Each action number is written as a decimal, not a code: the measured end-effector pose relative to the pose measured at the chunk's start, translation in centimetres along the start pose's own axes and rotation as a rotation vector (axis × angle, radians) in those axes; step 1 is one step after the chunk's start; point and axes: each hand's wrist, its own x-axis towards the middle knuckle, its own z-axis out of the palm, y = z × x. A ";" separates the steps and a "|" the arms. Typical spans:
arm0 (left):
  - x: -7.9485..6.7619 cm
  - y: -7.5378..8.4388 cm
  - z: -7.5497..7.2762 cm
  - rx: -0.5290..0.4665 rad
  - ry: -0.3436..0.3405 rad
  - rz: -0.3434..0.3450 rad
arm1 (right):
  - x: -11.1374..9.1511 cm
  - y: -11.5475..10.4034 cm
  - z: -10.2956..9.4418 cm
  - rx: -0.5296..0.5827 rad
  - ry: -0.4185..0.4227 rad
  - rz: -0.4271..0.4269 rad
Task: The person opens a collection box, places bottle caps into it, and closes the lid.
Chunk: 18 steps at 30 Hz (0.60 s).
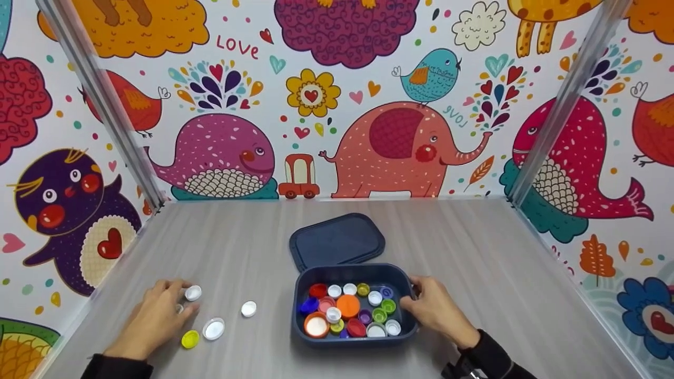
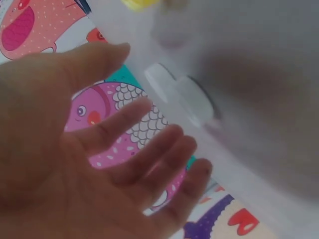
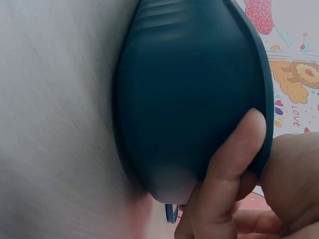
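My left hand [image 1: 157, 317] is low over the left of the table, its fingers loosely bent and apart with nothing between them in the left wrist view. Close to its fingertips are two white bottle caps, one by the index finger [image 1: 193, 292] and a second [image 1: 179, 308] partly hidden by the hand. A yellow cap [image 1: 190, 339], a wider white cap [image 1: 214, 329] and another white cap [image 1: 249, 309] lie to its right. My right hand [image 1: 438, 309] grips the right wall of a dark blue plastic box [image 1: 353, 343], thumb at the inside, fingers outside [image 3: 227, 174].
Inside the box are many coloured caps, among them an orange one [image 1: 348, 306] and a red one [image 1: 356, 327]. Behind the box lies its dark blue lid [image 1: 337, 239]. Printed panels with metal corner posts [image 1: 568, 105] enclose the grey table [image 1: 237, 237].
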 end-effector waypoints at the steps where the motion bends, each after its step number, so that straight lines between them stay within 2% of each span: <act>1: -0.1 -0.2 0.1 -0.002 -0.006 -0.003 | 0.0 0.0 0.0 0.000 -0.002 0.003; 10: 0.1 -0.9 0.3 0.008 -0.013 0.013 | 0.0 0.2 -0.1 0.004 -0.011 0.001; 18: 0.8 -0.6 0.1 0.014 -0.074 -0.011 | 0.0 0.2 0.0 0.023 -0.018 0.013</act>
